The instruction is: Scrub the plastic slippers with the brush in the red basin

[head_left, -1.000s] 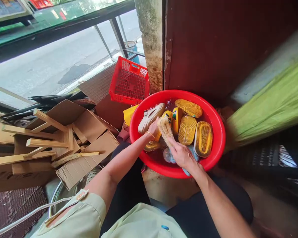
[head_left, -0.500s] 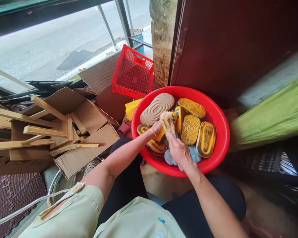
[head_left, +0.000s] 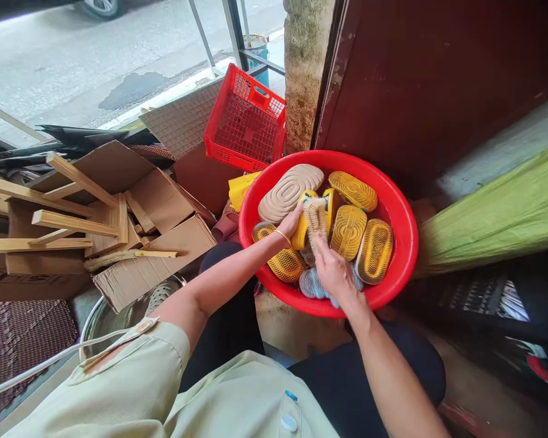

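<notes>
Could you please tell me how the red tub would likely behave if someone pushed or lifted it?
The red tub would probably feel heavy, since it holds water and several pieces of footwear. The water may slosh if the tub is moved suddenly. Its smooth plastic rim could be slippery if wet.

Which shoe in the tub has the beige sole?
The clog at the far left of the red tub, sole up, just beyond the left hand. The others show yellow or pale blue.
</notes>
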`<state>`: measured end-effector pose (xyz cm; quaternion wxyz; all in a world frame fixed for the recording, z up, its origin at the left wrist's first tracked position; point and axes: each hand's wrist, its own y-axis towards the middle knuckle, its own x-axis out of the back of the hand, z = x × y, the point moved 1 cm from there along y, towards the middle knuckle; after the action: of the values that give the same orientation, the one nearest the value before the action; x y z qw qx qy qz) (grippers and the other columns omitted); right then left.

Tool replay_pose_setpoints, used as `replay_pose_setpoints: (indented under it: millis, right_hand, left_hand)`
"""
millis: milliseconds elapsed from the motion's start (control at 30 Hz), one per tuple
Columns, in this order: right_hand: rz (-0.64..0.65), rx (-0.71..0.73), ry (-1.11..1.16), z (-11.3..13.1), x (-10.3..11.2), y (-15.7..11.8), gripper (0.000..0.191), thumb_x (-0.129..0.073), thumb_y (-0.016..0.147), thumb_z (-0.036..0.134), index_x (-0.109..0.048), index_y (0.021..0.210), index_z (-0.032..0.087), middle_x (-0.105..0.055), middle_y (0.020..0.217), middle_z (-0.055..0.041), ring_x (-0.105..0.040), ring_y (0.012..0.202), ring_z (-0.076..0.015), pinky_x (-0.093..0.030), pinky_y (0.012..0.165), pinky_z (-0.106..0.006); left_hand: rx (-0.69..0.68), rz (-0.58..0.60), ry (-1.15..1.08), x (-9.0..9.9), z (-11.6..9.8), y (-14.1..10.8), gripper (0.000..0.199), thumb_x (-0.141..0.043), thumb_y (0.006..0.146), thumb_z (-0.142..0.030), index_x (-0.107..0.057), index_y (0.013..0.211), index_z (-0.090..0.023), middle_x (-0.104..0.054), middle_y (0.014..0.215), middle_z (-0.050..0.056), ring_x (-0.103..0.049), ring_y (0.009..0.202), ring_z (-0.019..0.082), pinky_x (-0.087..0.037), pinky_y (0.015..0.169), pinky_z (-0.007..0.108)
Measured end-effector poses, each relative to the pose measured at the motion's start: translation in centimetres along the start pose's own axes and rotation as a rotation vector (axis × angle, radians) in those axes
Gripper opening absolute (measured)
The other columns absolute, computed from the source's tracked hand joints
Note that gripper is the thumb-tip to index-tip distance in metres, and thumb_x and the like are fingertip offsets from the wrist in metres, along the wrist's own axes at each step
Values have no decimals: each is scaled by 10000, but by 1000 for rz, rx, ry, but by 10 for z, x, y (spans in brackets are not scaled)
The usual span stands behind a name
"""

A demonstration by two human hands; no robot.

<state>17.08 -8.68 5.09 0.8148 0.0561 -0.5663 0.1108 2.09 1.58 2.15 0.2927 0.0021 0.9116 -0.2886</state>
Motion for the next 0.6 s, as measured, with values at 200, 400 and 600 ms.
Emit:
replay_pose_setpoints:
  millis: [200,400,600]
  right_hand:
    - [138,107,-216,20,22,-41,574,-465,1037,207,-449,1602,303,-752,964,-75,-724,721,-193,-479,599,-257]
    - [172,104,-291,13,23,-53,546,-448,1059,219,-461,1596,316,-732,920,-62,-704,664,-177,-434,541,-266]
    - [126,-1,-285,20,7,-19,593,-446,1066,219,-358,1648,290,-736,1011,-93,-719,729,-178,-441,572,-256]
  left_hand:
    - [-41,-5,-164,1,-29,9,434,-591,975,-441,-706,1260,-134,-810,1008,97,-768,1021,267,-578,1038,399]
    - [-28,-4,-232,5,-39,17,435,-555,992,-413,-702,1286,-129,-811,1007,109,-771,1012,271,-591,1017,406]
    - [-38,-23,-178,2,-26,9,450,-612,953,-480,-714,1221,-134,-810,948,104,-782,940,268,-607,963,382]
